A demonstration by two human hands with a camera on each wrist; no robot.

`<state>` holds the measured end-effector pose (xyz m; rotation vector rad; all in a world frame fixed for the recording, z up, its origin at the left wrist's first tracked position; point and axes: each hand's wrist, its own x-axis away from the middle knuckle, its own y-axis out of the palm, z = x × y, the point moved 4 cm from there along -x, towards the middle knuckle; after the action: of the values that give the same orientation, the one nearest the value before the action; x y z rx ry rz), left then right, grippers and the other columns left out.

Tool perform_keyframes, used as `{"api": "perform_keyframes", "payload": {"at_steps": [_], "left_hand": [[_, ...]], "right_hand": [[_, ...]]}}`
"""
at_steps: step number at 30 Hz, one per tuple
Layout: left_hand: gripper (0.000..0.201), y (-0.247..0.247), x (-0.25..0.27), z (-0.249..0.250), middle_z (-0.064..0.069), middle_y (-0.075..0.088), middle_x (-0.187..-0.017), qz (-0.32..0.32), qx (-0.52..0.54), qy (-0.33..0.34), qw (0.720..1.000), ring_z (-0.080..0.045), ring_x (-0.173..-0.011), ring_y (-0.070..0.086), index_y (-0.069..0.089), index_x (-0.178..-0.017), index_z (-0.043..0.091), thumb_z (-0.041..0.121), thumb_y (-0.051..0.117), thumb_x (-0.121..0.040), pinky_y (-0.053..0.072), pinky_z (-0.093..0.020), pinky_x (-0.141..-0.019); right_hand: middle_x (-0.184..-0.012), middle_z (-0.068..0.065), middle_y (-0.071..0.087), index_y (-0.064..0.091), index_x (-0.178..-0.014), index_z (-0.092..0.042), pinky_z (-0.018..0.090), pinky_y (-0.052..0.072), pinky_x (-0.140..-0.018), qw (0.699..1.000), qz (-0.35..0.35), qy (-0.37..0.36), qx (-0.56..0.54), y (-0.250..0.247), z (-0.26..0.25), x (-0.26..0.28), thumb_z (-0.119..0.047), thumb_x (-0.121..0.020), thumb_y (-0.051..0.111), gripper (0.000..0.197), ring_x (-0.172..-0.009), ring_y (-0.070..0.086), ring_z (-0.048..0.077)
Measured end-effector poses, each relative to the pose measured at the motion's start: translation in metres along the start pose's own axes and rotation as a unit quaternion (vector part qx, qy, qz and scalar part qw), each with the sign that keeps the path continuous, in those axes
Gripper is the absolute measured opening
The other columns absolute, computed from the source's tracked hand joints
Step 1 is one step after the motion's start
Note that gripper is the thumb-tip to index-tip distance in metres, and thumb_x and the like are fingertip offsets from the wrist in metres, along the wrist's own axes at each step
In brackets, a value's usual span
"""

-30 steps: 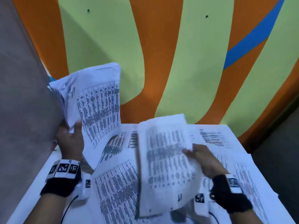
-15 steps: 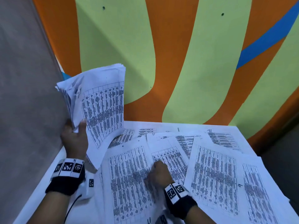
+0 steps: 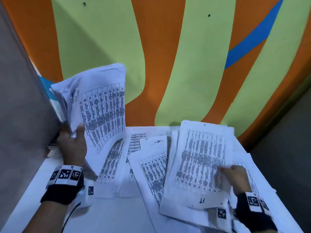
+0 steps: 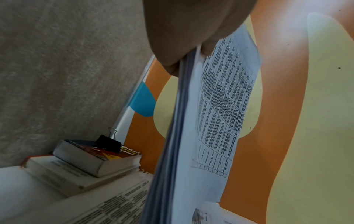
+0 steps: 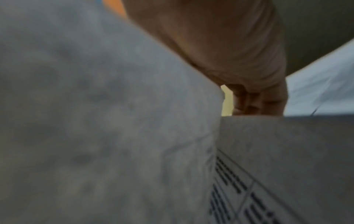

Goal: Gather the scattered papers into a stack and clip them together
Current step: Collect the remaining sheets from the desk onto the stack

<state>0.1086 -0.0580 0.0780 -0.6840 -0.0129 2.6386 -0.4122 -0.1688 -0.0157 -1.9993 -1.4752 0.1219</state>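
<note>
Hands: two, a left hand [image 3: 72,145] and a right hand [image 3: 235,177]
Wrist bands with printed square markers: two, one on each wrist [image 3: 65,175] [image 3: 254,201]
Gathered stack of papers [image 3: 99,105]: one, sheets too tightly packed to count
Lifted sheets in the right hand [image 3: 200,158]: at least two, exact number unclear
Loose printed sheets flat on the table [image 3: 117,214]: at least five showing [image 3: 151,167], overlapped, so full count cannot be told
Books [image 4: 90,160]: two, piled one on the other
Binder clip [image 4: 108,143]: one, black, on the upper book
Tables: one
</note>
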Motion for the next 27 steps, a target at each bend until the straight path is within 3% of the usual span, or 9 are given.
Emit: {"api": "perform_keyframes", "payload": {"at_steps": [2, 5, 10, 13, 15, 18, 21, 24, 27], "left_hand": [[0.053, 0.006, 0.004, 0.000, -0.022, 0.066, -0.110, -0.006, -0.003, -0.009, 1.000, -0.032, -0.107, 0.062, 0.062, -0.105, -0.004, 0.045, 0.063, -0.085, 0.048, -0.043, -0.094], [0.041, 0.019, 0.011, 0.008, -0.029, 0.064, -0.109, -0.029, -0.009, -0.011, 0.999, -0.036, -0.107, 0.060, 0.059, -0.103, -0.012, 0.026, 0.064, -0.088, 0.043, -0.033, -0.091], [0.032, 0.025, 0.023, 0.020, -0.024, 0.064, -0.112, -0.039, 0.013, -0.011, 0.999, -0.030, -0.105, 0.060, 0.061, -0.108, -0.007, 0.018, 0.063, -0.089, 0.038, -0.021, -0.086], [0.030, 0.025, 0.030, 0.027, -0.026, 0.064, -0.110, -0.035, 0.006, -0.010, 0.999, -0.022, -0.099, 0.056, 0.060, -0.107, -0.009, 0.015, 0.062, -0.089, 0.036, -0.020, -0.083], [0.029, 0.024, 0.031, 0.030, -0.028, 0.064, -0.110, -0.032, -0.015, 0.002, 0.999, -0.028, -0.102, 0.059, 0.061, -0.106, -0.010, 0.013, 0.062, -0.088, 0.035, -0.021, -0.084], [0.029, 0.021, 0.028, 0.027, -0.029, 0.064, -0.109, -0.028, -0.036, 0.002, 0.999, -0.035, -0.105, 0.061, 0.061, -0.105, -0.010, 0.014, 0.062, -0.089, 0.036, -0.021, -0.085], [0.031, 0.017, 0.027, 0.026, -0.031, 0.065, -0.106, -0.017, -0.038, -0.003, 0.999, -0.038, -0.103, 0.061, 0.060, -0.101, -0.012, 0.017, 0.062, -0.089, 0.043, -0.032, -0.085], [0.032, 0.014, 0.026, 0.025, -0.034, 0.065, -0.096, -0.015, -0.045, -0.002, 0.999, -0.034, -0.082, 0.062, 0.059, -0.090, -0.014, 0.018, 0.063, -0.088, 0.041, -0.031, -0.073], [0.035, 0.011, 0.025, 0.020, -0.036, 0.064, -0.093, -0.014, -0.044, -0.006, 0.999, -0.034, -0.083, 0.062, 0.059, -0.087, -0.015, 0.021, 0.064, -0.088, 0.039, -0.032, -0.074]], "right_hand": [[-0.082, 0.023, 0.063, 0.062, -0.077, 0.002, 0.035, 0.047, -0.069, 0.990, 0.048, 0.066, 0.114, -0.009, 0.025, -0.024, -0.017, -0.073, 0.076, 0.024, -0.077, 0.061, 0.032], [-0.097, 0.021, 0.064, 0.066, -0.091, 0.003, 0.034, 0.045, -0.077, 0.963, 0.104, 0.144, 0.200, -0.013, 0.051, -0.043, -0.010, -0.074, 0.072, 0.022, -0.095, 0.063, 0.034], [-0.068, 0.016, 0.061, 0.059, -0.069, -0.001, 0.034, 0.047, -0.063, 0.988, 0.066, 0.042, 0.131, -0.025, 0.039, -0.028, 0.000, -0.074, 0.065, 0.007, -0.068, 0.059, 0.030], [-0.058, 0.008, 0.049, 0.045, -0.059, -0.012, 0.035, 0.042, -0.061, 0.989, 0.098, -0.055, 0.101, -0.036, 0.018, -0.016, -0.003, -0.075, 0.065, 0.028, -0.065, 0.050, 0.029], [-0.059, 0.007, 0.051, 0.044, -0.061, -0.011, 0.034, 0.040, -0.056, 0.984, 0.103, -0.130, 0.070, -0.045, -0.002, -0.006, -0.005, -0.078, 0.067, 0.029, -0.061, 0.050, 0.030], [-0.080, 0.012, 0.069, 0.062, -0.086, -0.004, 0.037, 0.052, -0.063, 0.974, 0.050, -0.220, -0.034, -0.066, -0.037, 0.012, -0.002, -0.079, 0.071, 0.011, -0.072, 0.064, 0.028], [-0.088, 0.011, 0.074, 0.065, -0.099, -0.007, 0.034, 0.059, -0.064, 0.957, -0.077, -0.193, -0.201, -0.074, -0.064, 0.018, -0.001, -0.077, 0.071, 0.023, -0.073, 0.070, 0.024], [-0.062, 0.009, 0.061, 0.058, -0.076, 0.000, 0.022, 0.045, -0.042, 0.962, -0.151, -0.121, -0.195, -0.055, -0.077, 0.019, 0.006, -0.082, 0.064, 0.010, -0.043, 0.057, 0.011], [-0.047, 0.006, 0.050, 0.049, -0.056, -0.003, 0.021, 0.036, -0.045, 0.980, -0.154, -0.092, -0.088, -0.013, -0.068, 0.014, 0.005, -0.079, 0.068, 0.031, -0.041, 0.047, 0.014]]}}
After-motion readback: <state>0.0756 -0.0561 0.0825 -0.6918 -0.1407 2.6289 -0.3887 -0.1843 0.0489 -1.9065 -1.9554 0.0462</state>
